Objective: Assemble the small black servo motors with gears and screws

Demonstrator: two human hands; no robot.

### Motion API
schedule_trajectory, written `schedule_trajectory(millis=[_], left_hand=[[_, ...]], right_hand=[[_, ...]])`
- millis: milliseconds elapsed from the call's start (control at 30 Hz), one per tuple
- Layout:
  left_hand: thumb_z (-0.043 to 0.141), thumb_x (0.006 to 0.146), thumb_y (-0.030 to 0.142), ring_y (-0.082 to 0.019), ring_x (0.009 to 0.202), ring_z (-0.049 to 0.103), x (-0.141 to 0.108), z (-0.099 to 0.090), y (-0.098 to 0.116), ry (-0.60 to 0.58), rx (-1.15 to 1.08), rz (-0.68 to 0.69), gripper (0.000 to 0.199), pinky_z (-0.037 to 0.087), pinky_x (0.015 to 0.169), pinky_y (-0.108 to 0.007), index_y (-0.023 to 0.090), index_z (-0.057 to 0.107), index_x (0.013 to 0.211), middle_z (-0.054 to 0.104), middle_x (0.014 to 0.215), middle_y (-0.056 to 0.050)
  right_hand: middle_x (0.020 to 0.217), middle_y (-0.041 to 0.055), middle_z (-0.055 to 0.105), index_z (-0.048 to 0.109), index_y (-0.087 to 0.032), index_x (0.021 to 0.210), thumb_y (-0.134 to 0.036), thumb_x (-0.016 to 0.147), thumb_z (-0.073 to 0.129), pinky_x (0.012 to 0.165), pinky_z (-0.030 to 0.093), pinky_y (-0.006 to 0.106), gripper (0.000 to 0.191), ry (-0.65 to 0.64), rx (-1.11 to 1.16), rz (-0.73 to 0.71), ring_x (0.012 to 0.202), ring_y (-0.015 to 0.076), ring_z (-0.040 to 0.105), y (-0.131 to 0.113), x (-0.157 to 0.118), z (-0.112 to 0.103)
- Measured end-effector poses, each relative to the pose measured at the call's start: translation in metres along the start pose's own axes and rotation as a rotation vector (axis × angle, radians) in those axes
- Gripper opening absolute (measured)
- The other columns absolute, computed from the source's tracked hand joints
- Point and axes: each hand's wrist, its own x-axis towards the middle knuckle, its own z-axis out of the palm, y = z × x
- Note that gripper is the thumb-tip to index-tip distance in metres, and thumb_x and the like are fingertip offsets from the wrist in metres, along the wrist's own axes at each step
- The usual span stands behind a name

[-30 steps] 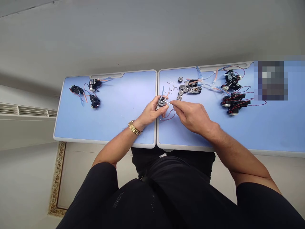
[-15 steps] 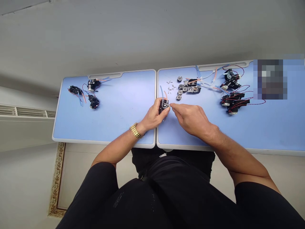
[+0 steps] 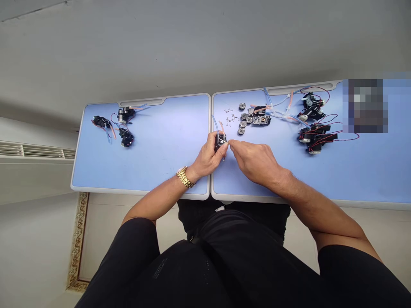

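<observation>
My left hand (image 3: 209,157) is closed around a small black pump-like unit (image 3: 220,138), held over the seam between the two tables. Blue and orange tubes stick up from its far side. In my right hand (image 3: 257,160) is a thin metal screwdriver (image 3: 224,141), its handle hidden by the fingers. The shaft reaches across the face of the black unit, near a round light-coloured part. Just beyond my hands lie several small screws (image 3: 230,117), round metal parts (image 3: 243,124) and an opened black housing (image 3: 261,120).
On the left table (image 3: 160,154) are black units (image 3: 126,114) with tubes and wires. More wired black assemblies (image 3: 316,137) lie on the right table (image 3: 321,179), behind my right forearm. A blurred patch covers the far right corner.
The black unit has turned slightly in my left hand, its tubes leaning more to the left. My right hand has shifted a little left with the screwdriver.
</observation>
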Motion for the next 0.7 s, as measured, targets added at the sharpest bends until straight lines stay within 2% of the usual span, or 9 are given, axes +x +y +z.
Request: schedule_trajectory(millis=[100, 300, 700], left_hand=[[0.051, 0.115, 0.060, -0.016, 0.072, 0.062, 0.000, -0.001, 0.000, -0.012, -0.024, -0.013, 0.046, 0.052, 0.079, -0.036, 0.023, 0.042, 0.141, 0.063, 0.082, 0.004], [0.042, 0.116, 0.066, -0.015, 0.068, 0.059, -0.002, 0.005, 0.001, 0.060, -0.101, -0.042, 0.047, 0.052, 0.073, -0.036, 0.024, 0.043, 0.137, 0.059, 0.082, 0.004], [0.048, 0.113, 0.069, -0.013, 0.065, 0.051, -0.008, 0.018, 0.002, 0.187, -0.229, -0.096, 0.047, 0.046, 0.059, -0.030, 0.027, 0.045, 0.134, 0.054, 0.087, 0.002]], right_hand=[[0.104, 0.0100, 0.082, 0.070, -0.019, 0.123, -0.027, 0.117, 0.033, 0.066, 0.024, 0.037, 0.038, 0.019, 0.038, 0.011, 0.084, 0.0258, 0.071, -0.001, 0.002, 0.004], [0.101, 0.0134, 0.083, 0.066, -0.017, 0.120, -0.032, 0.118, 0.030, 0.066, 0.023, 0.037, 0.039, 0.012, 0.079, 0.070, 0.077, 0.0268, 0.069, -0.010, 0.007, 0.012], [0.083, 0.0091, 0.075, 0.061, -0.023, 0.105, -0.036, 0.114, 0.030, 0.064, 0.028, 0.034, 0.035, 0.138, 0.317, -0.031, 0.063, 0.0225, 0.057, -0.007, 0.008, 0.024]])
